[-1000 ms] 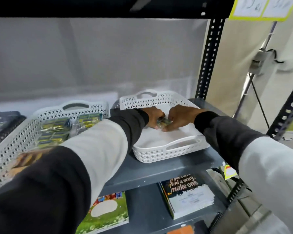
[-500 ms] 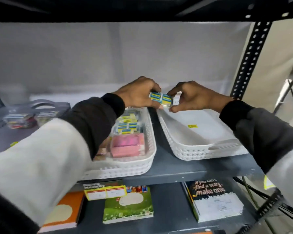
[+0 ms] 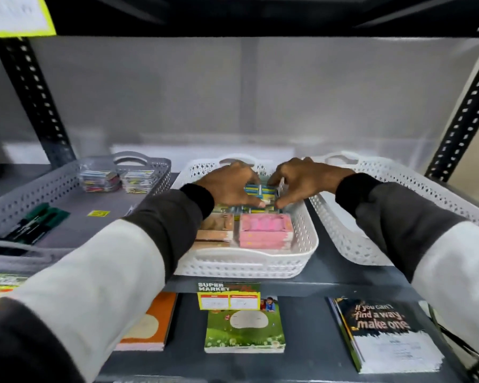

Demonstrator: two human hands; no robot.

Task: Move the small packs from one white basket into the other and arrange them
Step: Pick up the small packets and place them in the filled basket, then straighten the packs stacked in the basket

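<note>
Both hands are reaching into the middle white basket [image 3: 249, 264] on the grey shelf [image 3: 324, 275]. The left hand [image 3: 230, 186] and the right hand [image 3: 302, 181] are meeting over its far half, fingers curled, and pinching between them a small blue-and-yellow pack [image 3: 260, 190], each hand gripping one end. The pack is sitting just above a row of similar packs [image 3: 249, 209] lying in the basket, though blur is hiding whether it is touching them. In the basket's near half a pink box [image 3: 264, 233] is lying beside a tan box [image 3: 213, 230]. The second white basket [image 3: 371, 239] is standing just to the right, its visible floor bare. To the left a grey basket [image 3: 25, 194] is holding clear packets [image 3: 100, 178] and dark markers [image 3: 36, 225]. On the shelf below, notebooks [image 3: 244, 327] are lying flat.
</note>
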